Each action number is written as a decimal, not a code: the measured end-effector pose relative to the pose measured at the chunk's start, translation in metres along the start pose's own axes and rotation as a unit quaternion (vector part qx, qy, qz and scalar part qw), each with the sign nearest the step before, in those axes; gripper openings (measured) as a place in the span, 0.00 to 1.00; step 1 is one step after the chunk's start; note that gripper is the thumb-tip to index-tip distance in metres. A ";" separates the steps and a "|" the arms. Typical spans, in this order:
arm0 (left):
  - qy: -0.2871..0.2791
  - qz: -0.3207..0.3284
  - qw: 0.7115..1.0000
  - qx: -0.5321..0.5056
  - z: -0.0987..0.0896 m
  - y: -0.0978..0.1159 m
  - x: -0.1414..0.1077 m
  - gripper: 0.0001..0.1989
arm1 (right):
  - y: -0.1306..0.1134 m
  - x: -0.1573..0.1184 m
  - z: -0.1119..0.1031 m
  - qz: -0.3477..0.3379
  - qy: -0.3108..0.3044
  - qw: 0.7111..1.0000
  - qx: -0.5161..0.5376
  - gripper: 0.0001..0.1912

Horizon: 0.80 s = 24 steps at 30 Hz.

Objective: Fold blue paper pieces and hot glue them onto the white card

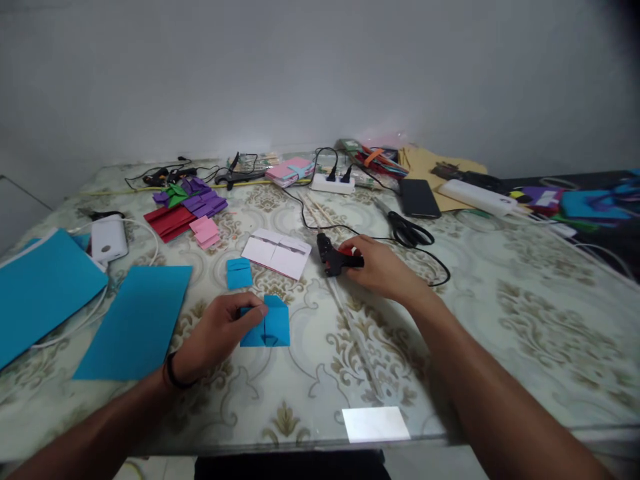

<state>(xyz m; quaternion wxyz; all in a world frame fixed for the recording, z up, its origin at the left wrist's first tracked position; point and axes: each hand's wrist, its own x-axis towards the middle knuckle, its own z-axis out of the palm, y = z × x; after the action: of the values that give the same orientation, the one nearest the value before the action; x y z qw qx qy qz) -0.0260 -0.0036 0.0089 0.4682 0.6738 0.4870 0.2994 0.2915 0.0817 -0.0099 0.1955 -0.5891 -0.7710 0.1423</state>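
Observation:
My left hand point(227, 328) pinches the left part of a folded blue paper piece point(277, 325) low over the table, thumb on top and the other fingers partly hidden. A smaller blue folded piece point(239, 273) lies just beyond it. My right hand point(377, 263) has its fingers curled around the handle of a black glue gun point(330, 257), its nozzle pointing away from me. Behind the gun, a long translucent stick point(356, 333) stretches toward the table's front edge. Between the hands and farther back is a white folded card point(278, 252) with grey marks.
Blue sheets point(135, 320) and a white power bank point(109, 238) lie at left. Red point(170, 222), purple and pink paper pieces sit behind. Black scissors point(410, 231), a dark phone point(420, 199) and a power strip point(333, 183) are at the back. The gun's cord loops right.

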 end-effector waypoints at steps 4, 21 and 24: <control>0.012 0.007 1.000 0.006 0.000 0.000 0.000 0.15 | -0.007 -0.003 -0.009 0.039 0.051 0.997 0.050 0.19; 0.046 -0.017 0.999 0.018 0.002 0.001 -0.001 0.16 | -0.077 -0.039 -0.007 -0.021 -0.049 0.949 0.312 0.15; 0.048 -0.011 0.998 0.030 0.003 0.002 -0.001 0.16 | -0.081 -0.042 -0.003 -0.047 -0.070 0.942 0.324 0.16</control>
<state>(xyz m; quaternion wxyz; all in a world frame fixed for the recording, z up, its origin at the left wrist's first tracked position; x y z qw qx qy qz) -0.0233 -0.0055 0.0099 0.4272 0.6669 0.5253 0.3113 0.2330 0.0198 0.0237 0.3282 -0.4455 -0.7217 0.4158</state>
